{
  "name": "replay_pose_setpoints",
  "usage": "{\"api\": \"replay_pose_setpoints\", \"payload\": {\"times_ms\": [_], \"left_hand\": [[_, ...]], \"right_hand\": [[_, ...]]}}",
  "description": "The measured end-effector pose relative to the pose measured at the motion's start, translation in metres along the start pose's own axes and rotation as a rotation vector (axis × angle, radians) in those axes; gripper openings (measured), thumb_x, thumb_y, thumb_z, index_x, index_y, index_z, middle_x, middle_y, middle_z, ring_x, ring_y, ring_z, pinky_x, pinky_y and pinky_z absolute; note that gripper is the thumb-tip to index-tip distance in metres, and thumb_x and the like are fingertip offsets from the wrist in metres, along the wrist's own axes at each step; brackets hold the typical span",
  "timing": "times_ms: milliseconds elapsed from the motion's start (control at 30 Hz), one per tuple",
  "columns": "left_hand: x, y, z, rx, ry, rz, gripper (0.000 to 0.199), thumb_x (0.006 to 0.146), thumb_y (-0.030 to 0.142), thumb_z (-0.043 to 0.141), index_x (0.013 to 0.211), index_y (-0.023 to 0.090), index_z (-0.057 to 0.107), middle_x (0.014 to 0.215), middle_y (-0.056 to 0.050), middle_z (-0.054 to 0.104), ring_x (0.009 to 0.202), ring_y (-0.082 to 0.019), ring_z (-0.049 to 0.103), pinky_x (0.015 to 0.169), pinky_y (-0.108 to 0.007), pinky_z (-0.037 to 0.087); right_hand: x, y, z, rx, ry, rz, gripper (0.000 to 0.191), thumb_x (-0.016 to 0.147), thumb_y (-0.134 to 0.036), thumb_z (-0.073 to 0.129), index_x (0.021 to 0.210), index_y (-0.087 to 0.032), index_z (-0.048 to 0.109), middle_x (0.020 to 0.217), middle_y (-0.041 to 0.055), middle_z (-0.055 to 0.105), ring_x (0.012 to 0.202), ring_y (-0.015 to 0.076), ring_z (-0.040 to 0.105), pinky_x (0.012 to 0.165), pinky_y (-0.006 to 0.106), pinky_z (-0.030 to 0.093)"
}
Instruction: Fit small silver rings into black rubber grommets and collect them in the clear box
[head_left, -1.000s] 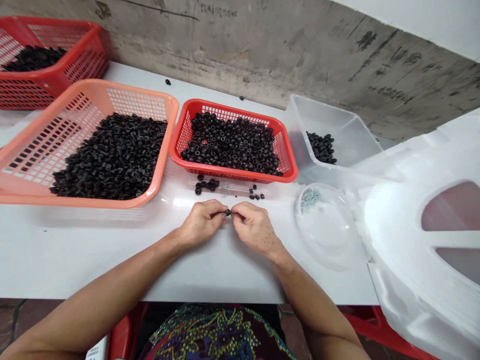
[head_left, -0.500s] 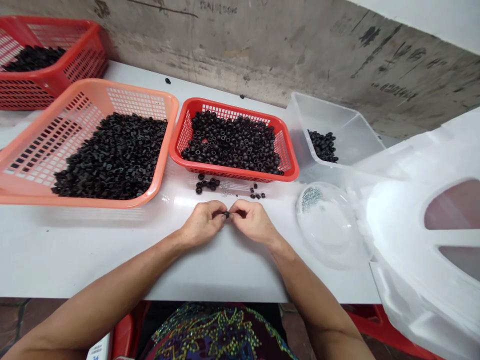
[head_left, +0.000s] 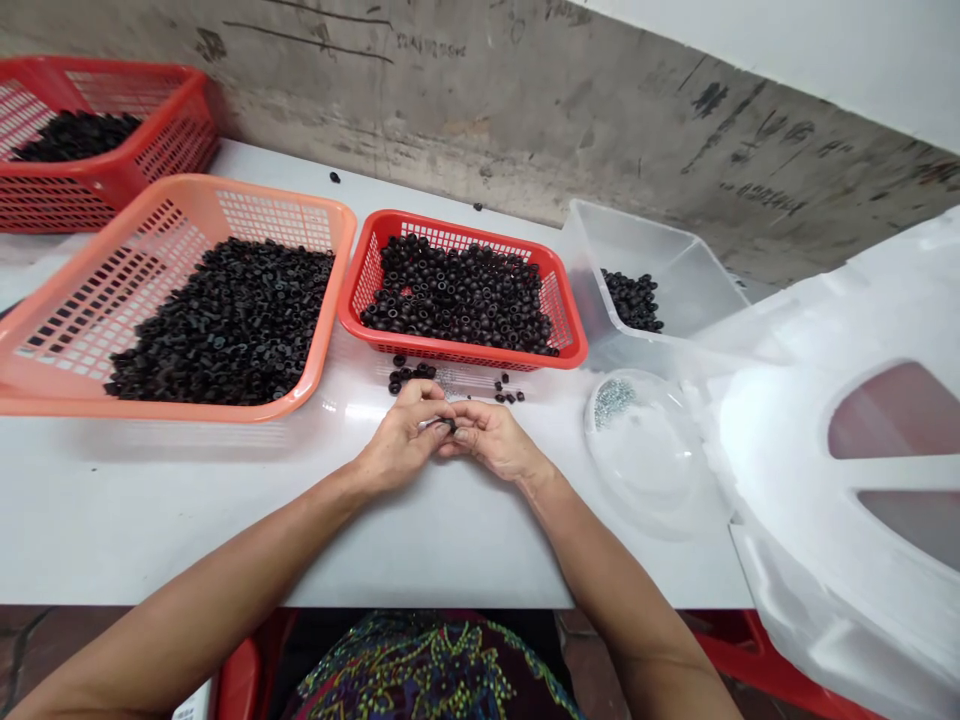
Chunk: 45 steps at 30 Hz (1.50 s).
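My left hand [head_left: 409,432] and my right hand [head_left: 491,438] meet over the white table, fingers closed on one small black part [head_left: 449,425]. Most of that part is hidden by the fingertips. Just beyond my hands lie several loose black rings [head_left: 405,372] and a few smaller black pieces [head_left: 508,396], with tiny silvery bits between them. Behind these stands a red basket [head_left: 465,355] filled with black rings [head_left: 457,295]. To the right is a round clear dish [head_left: 645,470] with small silvery pieces [head_left: 613,400] in it.
An orange basket [head_left: 225,411] of small black pieces stands at left, with another red basket [head_left: 161,125] behind it. At back right is a clear plastic bin [head_left: 690,270] holding black parts. A large white plastic piece [head_left: 787,420] covers the right side. A concrete wall [head_left: 450,100] runs behind.
My fingers have closed in further around the small black part, and my right hand has turned a little. The view has shifted slightly.
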<state>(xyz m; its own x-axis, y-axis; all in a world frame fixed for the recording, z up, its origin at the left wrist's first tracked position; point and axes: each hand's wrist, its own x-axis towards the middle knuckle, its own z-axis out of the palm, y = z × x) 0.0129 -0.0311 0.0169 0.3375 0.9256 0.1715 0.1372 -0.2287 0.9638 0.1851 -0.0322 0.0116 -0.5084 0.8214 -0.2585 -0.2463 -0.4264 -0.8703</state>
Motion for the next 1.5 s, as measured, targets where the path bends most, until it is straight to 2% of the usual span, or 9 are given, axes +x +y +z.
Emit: {"api": "replay_pose_setpoints", "payload": {"times_ms": [167, 433, 633, 767, 1000, 1133, 1267, 1400, 1500], "left_hand": [[0.000, -0.003, 0.002, -0.133, 0.040, -0.025, 0.011, 0.077, 0.018, 0.060, 0.083, 0.020, 0.069, 0.104, -0.006, 0.049, 0.098, -0.018, 0.051, 0.086, -0.034, 0.044], [-0.004, 0.007, 0.005, -0.576, -0.001, -0.201, 0.022, 0.080, 0.025, 0.060, 0.100, 0.017, 0.056, 0.090, -0.004, 0.059, 0.067, -0.012, 0.058, 0.068, -0.030, 0.049], [-0.007, 0.002, 0.007, -0.383, -0.091, -0.195, 0.041, 0.076, 0.021, 0.062, 0.116, 0.018, 0.055, 0.106, -0.008, 0.058, 0.087, -0.016, 0.055, 0.081, -0.033, 0.047], [-0.008, -0.004, 0.009, -0.363, -0.173, -0.164, 0.043, 0.080, 0.022, 0.056, 0.122, 0.019, 0.051, 0.104, -0.007, 0.057, 0.084, -0.016, 0.055, 0.081, -0.035, 0.048], [-0.007, -0.006, 0.006, -0.161, -0.049, -0.100, 0.041, 0.078, 0.025, 0.060, 0.119, 0.019, 0.054, 0.116, -0.010, 0.057, 0.099, -0.020, 0.055, 0.087, -0.037, 0.046], [0.001, -0.003, -0.006, 0.046, 0.208, 0.075, 0.031, 0.078, 0.023, 0.058, 0.109, 0.020, 0.058, 0.099, -0.005, 0.059, 0.087, -0.017, 0.055, 0.081, -0.032, 0.046], [0.013, -0.003, -0.024, 0.261, 0.491, -0.029, 0.020, 0.078, 0.022, 0.055, 0.096, 0.018, 0.063, 0.087, -0.003, 0.058, 0.076, -0.015, 0.054, 0.074, -0.029, 0.046], [0.022, -0.011, -0.036, 0.375, 0.528, -0.204, 0.024, 0.075, 0.025, 0.057, 0.094, 0.014, 0.065, 0.087, -0.005, 0.057, 0.070, -0.017, 0.054, 0.071, -0.031, 0.046], [0.025, -0.019, -0.039, 0.437, 0.497, -0.255, 0.027, 0.073, 0.025, 0.056, 0.096, 0.013, 0.065, 0.094, -0.008, 0.058, 0.075, -0.019, 0.056, 0.076, -0.034, 0.047]], "right_hand": [[0.001, -0.002, 0.002, 0.014, -0.044, -0.078, 0.052, 0.069, -0.037, 0.074, 0.116, -0.019, 0.061, 0.112, 0.0085, 0.063, 0.102, 0.0193, 0.060, 0.094, 0.040, 0.048], [-0.001, -0.004, 0.001, -0.049, -0.029, -0.127, 0.033, 0.072, -0.034, 0.072, 0.102, -0.021, 0.069, 0.079, 0.0038, 0.069, 0.072, 0.0140, 0.063, 0.074, 0.032, 0.053], [-0.002, -0.009, 0.003, -0.238, 0.023, -0.151, 0.026, 0.072, -0.035, 0.069, 0.091, -0.017, 0.070, 0.083, 0.0046, 0.068, 0.075, 0.0158, 0.061, 0.073, 0.032, 0.051], [-0.001, -0.010, 0.002, -0.312, 0.064, -0.158, 0.016, 0.075, -0.026, 0.064, 0.085, -0.017, 0.070, 0.076, 0.0021, 0.066, 0.069, 0.0143, 0.060, 0.068, 0.030, 0.051], [-0.003, -0.011, 0.015, -0.458, 0.078, -0.157, 0.025, 0.078, -0.023, 0.060, 0.101, -0.018, 0.068, 0.090, 0.0044, 0.069, 0.078, 0.0153, 0.063, 0.077, 0.032, 0.051], [-0.017, -0.025, 0.015, -0.623, 0.280, -0.267, 0.028, 0.080, -0.024, 0.059, 0.107, -0.022, 0.066, 0.095, 0.0040, 0.069, 0.077, 0.0147, 0.064, 0.077, 0.033, 0.054], [-0.033, -0.074, -0.014, -0.714, 0.569, -0.590, 0.027, 0.078, -0.024, 0.063, 0.105, -0.023, 0.067, 0.096, 0.0033, 0.069, 0.083, 0.0156, 0.065, 0.081, 0.036, 0.054], [-0.040, -0.154, -0.072, -0.902, 0.965, -0.818, 0.036, 0.079, -0.024, 0.060, 0.114, -0.015, 0.062, 0.099, 0.0089, 0.069, 0.085, 0.0179, 0.066, 0.077, 0.036, 0.053], [-0.043, -0.196, -0.098, -1.171, 1.141, -0.646, 0.064, 0.074, -0.026, 0.063, 0.132, -0.005, 0.046, 0.117, 0.0187, 0.060, 0.105, 0.0233, 0.059, 0.077, 0.029, 0.047]]}}
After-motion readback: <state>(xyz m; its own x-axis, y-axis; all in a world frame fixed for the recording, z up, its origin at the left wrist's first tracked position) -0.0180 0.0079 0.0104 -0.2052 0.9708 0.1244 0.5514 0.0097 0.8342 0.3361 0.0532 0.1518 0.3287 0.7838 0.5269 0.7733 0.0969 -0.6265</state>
